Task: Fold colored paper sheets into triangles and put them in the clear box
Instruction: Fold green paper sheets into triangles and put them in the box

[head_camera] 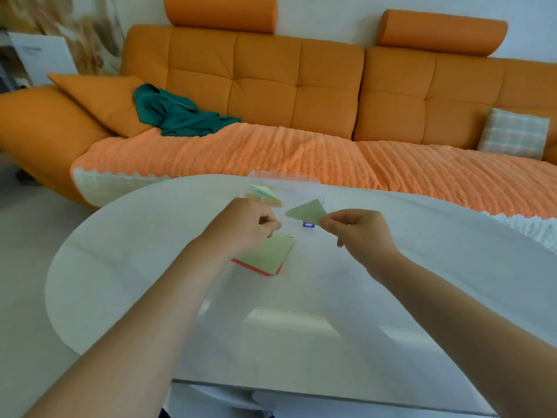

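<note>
While the right hand (358, 233) pinches one corner of a folded green triangle (309, 212) between thumb and fingertips, the paper points to the left, lifted off the table. The left hand (244, 227) is close beside it, with the fingers curled in to the palm, and I can see nothing between them. Under this hand, partly covered by it, lies a stack of square sheets (272, 251), light green on top with a red edge showing below.

Just behind both hands stands the clear box (297, 182). In its left part there are already some folded papers (265, 196), green, yellow and orange. The green triangle is at the near side of the box; if it is already over the box, I cannot tell. A small blue piece (308, 225) shows just under the triangle.

All this is on a white oval table (301, 312). Behind it stands a long orange sofa (271, 86), with a teal cloth (177, 113) on the left and a checked cushion (514, 134) on the right.
</note>
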Tool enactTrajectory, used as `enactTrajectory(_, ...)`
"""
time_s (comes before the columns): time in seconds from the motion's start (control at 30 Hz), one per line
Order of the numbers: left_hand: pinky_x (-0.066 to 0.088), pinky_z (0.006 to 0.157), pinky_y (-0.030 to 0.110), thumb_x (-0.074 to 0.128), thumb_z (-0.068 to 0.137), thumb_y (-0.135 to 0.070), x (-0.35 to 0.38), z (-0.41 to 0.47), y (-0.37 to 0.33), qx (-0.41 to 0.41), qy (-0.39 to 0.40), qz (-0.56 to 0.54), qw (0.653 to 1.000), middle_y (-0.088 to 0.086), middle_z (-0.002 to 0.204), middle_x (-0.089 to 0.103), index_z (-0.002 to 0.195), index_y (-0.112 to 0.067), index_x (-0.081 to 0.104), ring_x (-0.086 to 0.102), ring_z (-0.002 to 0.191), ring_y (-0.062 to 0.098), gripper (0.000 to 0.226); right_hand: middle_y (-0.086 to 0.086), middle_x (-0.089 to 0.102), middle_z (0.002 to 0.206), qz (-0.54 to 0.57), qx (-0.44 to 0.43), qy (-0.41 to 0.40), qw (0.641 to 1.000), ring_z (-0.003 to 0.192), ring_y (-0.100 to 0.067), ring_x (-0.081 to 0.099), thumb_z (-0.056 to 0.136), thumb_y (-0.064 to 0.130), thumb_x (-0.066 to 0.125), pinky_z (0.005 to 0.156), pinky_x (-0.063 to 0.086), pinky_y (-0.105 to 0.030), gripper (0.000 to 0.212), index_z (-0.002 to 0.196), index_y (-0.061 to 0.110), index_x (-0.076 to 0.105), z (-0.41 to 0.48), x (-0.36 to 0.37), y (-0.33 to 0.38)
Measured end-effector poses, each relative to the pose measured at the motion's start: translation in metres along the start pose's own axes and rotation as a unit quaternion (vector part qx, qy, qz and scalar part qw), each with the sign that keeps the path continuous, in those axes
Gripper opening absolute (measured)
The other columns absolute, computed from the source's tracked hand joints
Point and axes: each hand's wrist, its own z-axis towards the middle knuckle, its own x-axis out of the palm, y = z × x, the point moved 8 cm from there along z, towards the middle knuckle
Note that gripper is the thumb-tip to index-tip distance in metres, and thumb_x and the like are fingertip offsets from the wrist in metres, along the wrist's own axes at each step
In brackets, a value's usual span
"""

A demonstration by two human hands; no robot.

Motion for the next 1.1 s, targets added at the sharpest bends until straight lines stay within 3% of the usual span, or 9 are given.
enactTrajectory(0.17, 0.050, 0.081, 0.031, 0.062, 0.094, -0.026, -0.025, 0.020, 0.046, -0.034, -0.093, -0.038, 0.994, -0.006, 0.097, 0.069, 0.096, -0.020, 0.071, 0.062, 0.091, 0.014, 0.012, 0.009, 0.066, 0.066, -0.007, 0.013, -0.017, 1.000, 0.053, -0.009, 0.050, 0.090, 0.020, 0.071, 0.044, 0.039, -0.008, 0.008, 0.087, 0.016, 0.077, 0.050, 0.025, 0.020)
enactTrajectory(0.33, 0.040, 0.105, 0.035, 0.056, 0.099, -0.024, -0.021, 0.035, 0.055, -0.039, -0.101, -0.038, 0.993, 0.007, 0.136, 0.052, 0.138, -0.015, 0.053, 0.049, 0.126, 0.023, 0.040, 0.011, 0.066, 0.077, -0.032, 0.010, -0.022, 0.999, 0.065, -0.007, 0.054, 0.088, 0.017, 0.073, 0.058, 0.045, -0.020, 0.008, 0.080, 0.018, 0.073, 0.102, 0.064, 0.035)
enactTrajectory(0.53, 0.037, 0.106, 0.037, 0.053, 0.100, -0.024, 0.005, 0.047, 0.071, -0.087, -0.049, -0.047, 0.994, 0.015, 0.142, 0.046, 0.141, -0.005, 0.047, 0.046, 0.132, 0.030, 0.046, -0.006, 0.074, 0.090, -0.129, 0.045, 0.009, 0.991, 0.072, -0.017, 0.060, 0.087, 0.016, 0.072, 0.060, 0.048, -0.023, 0.007, 0.080, 0.016, 0.073, 0.150, 0.100, 0.030)
enactTrajectory(0.73, 0.037, 0.109, 0.038, 0.055, 0.099, -0.024, 0.010, 0.052, 0.083, -0.089, -0.044, -0.046, 0.994, 0.009, 0.148, 0.042, 0.148, -0.010, 0.040, 0.044, 0.134, 0.027, 0.053, -0.010, 0.068, 0.088, -0.258, 0.072, 0.059, 0.962, 0.070, -0.023, 0.054, 0.084, 0.015, 0.064, 0.067, 0.047, -0.030, 0.026, 0.106, 0.005, 0.074, 0.169, 0.126, 0.019)
enactTrajectory(0.83, 0.038, 0.106, 0.036, 0.055, 0.100, -0.024, 0.011, 0.053, 0.081, -0.087, -0.043, -0.045, 0.994, 0.008, 0.146, 0.042, 0.146, -0.010, 0.042, 0.044, 0.133, 0.026, 0.050, -0.011, 0.072, 0.106, -0.306, 0.062, 0.065, 0.948, 0.090, -0.026, 0.065, 0.086, 0.023, 0.064, 0.092, 0.051, -0.037, 0.027, 0.110, 0.011, 0.071, 0.174, 0.134, 0.017)
enactTrajectory(0.9, 0.039, 0.104, 0.034, 0.054, 0.100, -0.025, 0.011, 0.053, 0.080, -0.086, -0.041, -0.047, 0.994, 0.007, 0.146, 0.041, 0.147, -0.012, 0.041, 0.044, 0.133, 0.025, 0.050, -0.008, 0.070, 0.102, -0.349, 0.063, 0.064, 0.933, 0.097, -0.029, 0.063, 0.087, 0.028, 0.062, 0.100, 0.046, -0.045, 0.030, 0.112, 0.012, 0.068, 0.178, 0.137, 0.014)
enactTrajectory(1.0, 0.039, 0.104, 0.034, 0.054, 0.100, -0.025, 0.010, 0.052, 0.080, -0.083, -0.042, -0.051, 0.994, 0.006, 0.148, 0.040, 0.149, -0.013, 0.038, 0.044, 0.134, 0.024, 0.053, 0.003, 0.065, 0.102, -0.381, 0.023, 0.068, 0.922, 0.087, -0.021, 0.061, 0.092, 0.026, 0.058, 0.092, 0.052, -0.038, 0.029, 0.118, 0.017, 0.068, 0.173, 0.139, 0.024)
enactTrajectory(1.07, 0.039, 0.105, 0.035, 0.054, 0.100, -0.026, 0.010, 0.052, 0.081, -0.082, -0.042, -0.050, 0.994, 0.007, 0.148, 0.040, 0.150, -0.013, 0.037, 0.043, 0.134, 0.025, 0.054, 0.006, 0.064, 0.106, -0.361, -0.026, 0.089, 0.928, 0.067, -0.014, 0.059, 0.096, 0.017, 0.051, 0.065, 0.056, -0.026, 0.030, 0.117, 0.024, 0.071, 0.166, 0.141, 0.032)
enactTrajectory(1.1, 0.039, 0.105, 0.035, 0.054, 0.100, -0.026, 0.010, 0.052, 0.082, -0.082, -0.042, -0.048, 0.995, 0.007, 0.148, 0.040, 0.150, -0.013, 0.037, 0.044, 0.133, 0.025, 0.054, 0.005, 0.066, 0.105, -0.342, -0.039, 0.104, 0.933, 0.057, -0.012, 0.054, 0.097, 0.012, 0.046, 0.050, 0.049, -0.020, 0.034, 0.115, 0.025, 0.072, 0.162, 0.143, 0.032)
